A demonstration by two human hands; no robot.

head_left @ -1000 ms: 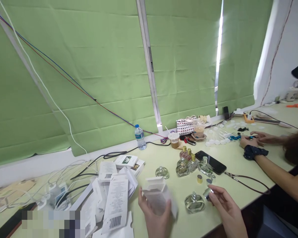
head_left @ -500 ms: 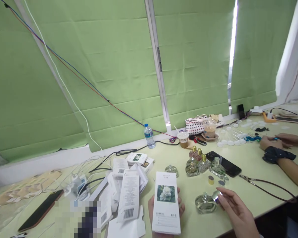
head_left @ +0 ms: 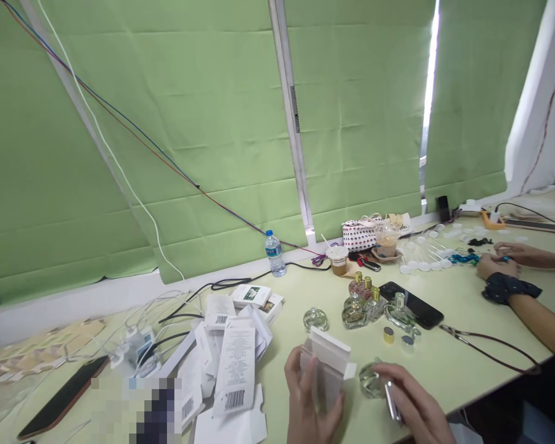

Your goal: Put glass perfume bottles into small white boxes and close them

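My left hand [head_left: 308, 394] grips a white cardboard perfume box [head_left: 327, 370]. The box is tilted, with its top flaps open and turned up. Beside it, my right hand [head_left: 416, 401] holds a shiny silver cap-like piece [head_left: 392, 402] under its fingers. The fingertips of that hand reach the round glass perfume bottle [head_left: 370, 381] on the table, partly covering it; I cannot tell whether they grip it. Another round glass bottle [head_left: 316, 319] stands behind the box. Several bottles with gold sprayers [head_left: 355, 311] are grouped farther back, near two small loose caps [head_left: 388, 335].
A pile of white boxes and papers [head_left: 235, 364] lies left of my hands. Behind are a water bottle [head_left: 274, 254], a drink cup [head_left: 338, 260] and a black phone [head_left: 414, 305]. A looped strap [head_left: 494, 345] lies right. Another person's hands [head_left: 497, 265] work at far right.
The box in my left hand has turned from showing its printed flower front to its open flaps. My right hand has moved left, over the bottle, with the silver piece.
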